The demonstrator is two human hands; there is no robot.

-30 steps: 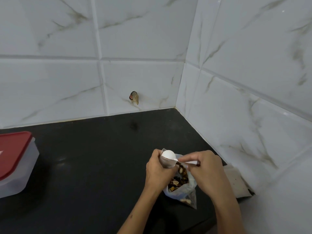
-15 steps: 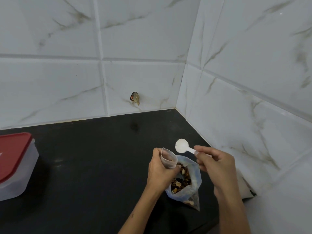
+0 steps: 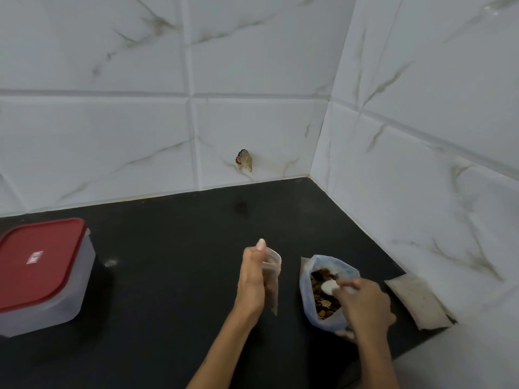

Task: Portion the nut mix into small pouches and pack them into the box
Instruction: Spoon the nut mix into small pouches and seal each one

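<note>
My left hand (image 3: 254,276) grips a small clear pouch (image 3: 272,279), held upright above the black counter with its mouth open at the top. To its right stands a larger clear bag of nut mix (image 3: 323,293), its mouth open. My right hand (image 3: 365,304) pinches the handle of a white scoop (image 3: 328,287), whose bowl is dipped among the nuts in the bag. A plastic box with a red lid (image 3: 42,265) sits shut at the left edge of the counter.
The black counter (image 3: 168,262) ends at white tiled walls behind and to the right. A flat grey packet (image 3: 418,301) lies against the right wall beside the nut bag. A small dark object (image 3: 243,160) sticks to the back wall.
My left hand has carried the small pouch left, away from the nut bag. My right hand has lowered the scoop from above the pouch down into the nut bag.
</note>
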